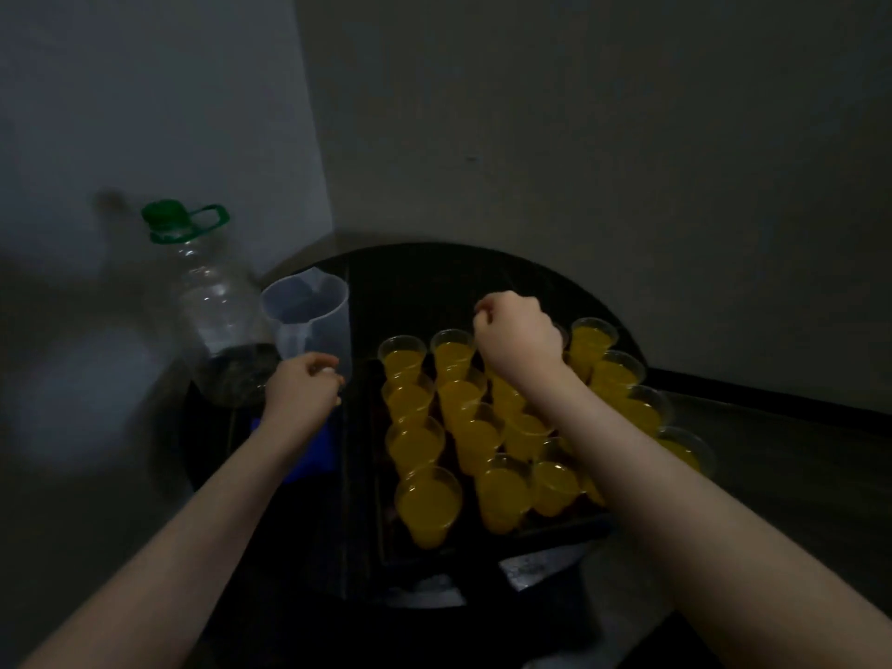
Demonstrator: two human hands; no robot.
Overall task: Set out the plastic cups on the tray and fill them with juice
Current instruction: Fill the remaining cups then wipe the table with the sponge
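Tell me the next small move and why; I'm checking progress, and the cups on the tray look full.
Probably lift the right hand clear of the back row. It hovers, fingers curled, over the juice-filled plastic cups, and every cup visible on the tray holds juice. The left hand sits at the base of the empty-looking pitcher; whether it grips it is unclear.

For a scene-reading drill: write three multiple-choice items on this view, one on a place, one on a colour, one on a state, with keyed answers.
1. Where does the clear jug stand?
A. left of the tray
B. on the tray
C. right of the tray

2. What colour is the cap of the big bottle?
A. red
B. green
C. white

3. How is the jug?
A. full of juice
B. tipped over
C. upright, no juice visible

Answers:
1. A: it stands beside the bottle, left of the juice cups.
2. B: cap and carry loop are green.
3. C: its walls show no orange.
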